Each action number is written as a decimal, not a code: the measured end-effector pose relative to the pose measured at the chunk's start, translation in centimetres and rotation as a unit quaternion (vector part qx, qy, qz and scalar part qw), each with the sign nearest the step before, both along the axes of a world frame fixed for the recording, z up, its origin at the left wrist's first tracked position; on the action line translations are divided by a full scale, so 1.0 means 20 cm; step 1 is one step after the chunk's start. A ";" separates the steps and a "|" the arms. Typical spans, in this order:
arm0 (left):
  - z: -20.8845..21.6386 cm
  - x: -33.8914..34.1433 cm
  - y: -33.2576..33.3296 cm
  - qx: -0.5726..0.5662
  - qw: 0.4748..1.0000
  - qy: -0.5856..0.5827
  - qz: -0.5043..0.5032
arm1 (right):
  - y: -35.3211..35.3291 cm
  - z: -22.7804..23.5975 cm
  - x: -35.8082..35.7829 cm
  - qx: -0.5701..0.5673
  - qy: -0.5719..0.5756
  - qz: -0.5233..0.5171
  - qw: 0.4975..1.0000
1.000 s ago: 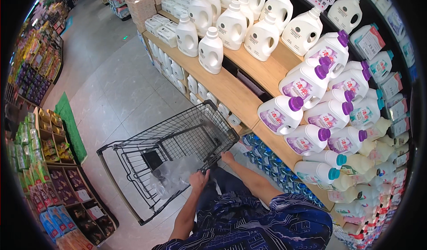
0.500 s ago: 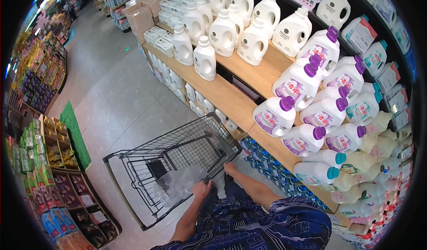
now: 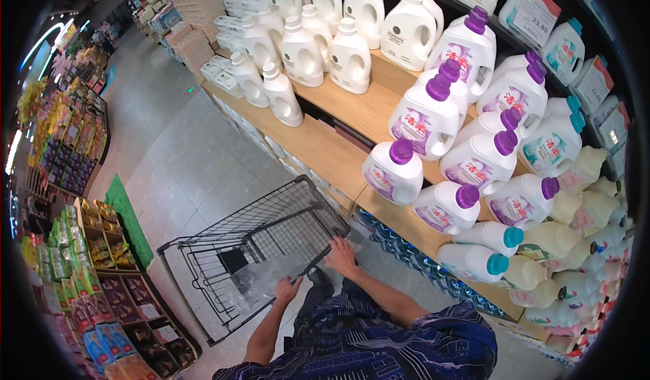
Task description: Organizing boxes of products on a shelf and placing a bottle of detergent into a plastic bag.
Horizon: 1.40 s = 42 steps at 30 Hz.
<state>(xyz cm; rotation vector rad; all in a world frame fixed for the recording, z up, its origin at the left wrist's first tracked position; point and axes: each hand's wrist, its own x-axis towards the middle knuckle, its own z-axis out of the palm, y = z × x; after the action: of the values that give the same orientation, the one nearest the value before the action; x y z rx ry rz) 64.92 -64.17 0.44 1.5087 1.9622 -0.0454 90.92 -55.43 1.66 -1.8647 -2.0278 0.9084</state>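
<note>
A black wire shopping cart (image 3: pixel 276 230) stands in front of me, turned at an angle beside the shelf. My left hand (image 3: pixel 288 289) is closed on the cart's near rim. Farther right, my right hand (image 3: pixel 340 255) rests at the same rim near the cart's shelf-side corner, its fingers spread and gripping nothing that I can see. A crumpled clear plastic bag (image 3: pixel 261 282) lies in the cart next to my left hand; its lower part blends with the wires.
On the right, a stepped wooden shelf (image 3: pixel 325 153) carries white jugs (image 3: pixel 351 58) and purple-capped detergent bottles (image 3: pixel 396 170). Blue bottles (image 3: pixel 406 255) fill its lower front. Snack racks (image 3: pixel 125 292) and a green mat (image 3: pixel 128 221) are left. Grey floor (image 3: pixel 169 143) runs between.
My view has turned, shifting the shelf and bottles leftward. The right hand's fingers have spread from their closed hold on the rim. The left hand stays closed on the cart.
</note>
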 end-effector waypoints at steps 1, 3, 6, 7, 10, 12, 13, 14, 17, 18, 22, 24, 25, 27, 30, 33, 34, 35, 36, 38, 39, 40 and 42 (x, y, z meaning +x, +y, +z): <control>0.02 0.01 0.01 -0.002 1.000 0.000 -0.007 | -0.01 -0.01 0.04 0.083 -0.034 0.055 0.994; 0.04 0.00 0.02 -0.071 0.997 0.028 -0.005 | 0.00 -0.01 0.11 0.052 -0.047 0.105 0.992; 0.06 0.03 0.03 -0.092 0.995 0.036 -0.004 | 0.01 -0.05 0.16 0.012 -0.050 0.165 0.985; 0.06 0.04 0.02 -0.097 0.994 0.046 -0.002 | 0.01 -0.04 0.17 0.002 -0.039 0.176 0.984; 0.05 0.04 0.04 -0.095 0.994 0.061 0.002 | 0.03 -0.03 0.14 -0.056 -0.034 0.166 0.984; 0.05 0.03 0.03 -0.101 0.993 0.057 -0.003 | 0.04 0.00 0.13 -0.076 -0.036 0.175 0.981; 0.05 0.03 0.03 -0.100 0.993 0.054 -0.011 | 0.05 0.00 0.14 -0.090 -0.037 0.180 0.979; 0.04 0.02 0.04 -0.100 0.994 0.052 -0.013 | 0.06 0.01 0.14 -0.090 -0.039 0.179 0.979; 0.03 -0.01 0.04 -0.115 0.992 0.048 -0.032 | 0.10 0.02 0.14 -0.119 -0.054 0.207 0.970; 0.02 -0.02 0.04 -0.118 0.991 0.043 -0.039 | 0.12 0.03 0.13 -0.132 -0.057 0.214 0.966; 0.05 -0.02 0.09 -0.154 0.986 0.020 -0.066 | 0.10 -0.13 0.12 -0.106 -0.055 0.192 0.974; 0.03 -0.06 0.08 -0.149 0.986 0.011 -0.069 | 0.11 -0.14 0.10 -0.107 -0.065 0.201 0.972; 0.03 -0.09 0.07 -0.147 0.987 0.004 -0.072 | 0.11 -0.14 0.08 -0.111 -0.071 0.209 0.969; 0.02 -0.09 0.06 -0.148 0.987 0.005 -0.059 | 0.14 -0.13 0.06 -0.117 -0.103 0.229 0.961; 0.09 -0.02 0.08 -0.123 0.991 0.012 -0.047 | 0.13 -0.18 0.06 -0.134 -0.151 0.229 0.952; 0.12 -0.03 0.05 -0.095 0.995 0.024 -0.021 | 0.11 -0.13 0.01 -0.159 -0.157 0.212 0.951; 0.12 -0.04 0.04 -0.080 0.996 0.024 -0.021 | 0.11 -0.11 0.00 -0.175 -0.147 0.196 0.954; 0.12 -0.05 0.03 -0.066 0.997 0.023 -0.022 | 0.12 -0.10 -0.02 -0.177 -0.150 0.199 0.952; 0.11 -0.06 0.03 -0.067 0.997 0.021 -0.019 | 0.13 -0.09 -0.04 -0.184 -0.150 0.192 0.952; 0.11 -0.06 0.03 -0.026 0.999 0.016 -0.018 | 0.11 -0.11 -0.04 -0.193 -0.153 0.181 0.952; 0.12 -0.05 0.03 -0.027 0.999 0.014 -0.019 | 0.11 -0.12 -0.04 -0.182 -0.164 0.184 0.952; 0.12 -0.04 0.04 -0.040 0.999 0.019 -0.020 | 0.11 -0.13 -0.04 -0.171 -0.175 0.187 0.952; 0.13 -0.04 0.05 -0.053 0.998 0.024 -0.024 | 0.12 -0.15 -0.02 -0.174 -0.182 0.186 0.950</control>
<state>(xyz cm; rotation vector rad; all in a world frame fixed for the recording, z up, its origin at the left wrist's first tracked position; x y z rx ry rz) 64.08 -63.10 3.13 1.4986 1.9283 -0.2048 90.49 -52.95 -1.37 -1.9767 -2.6588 1.1474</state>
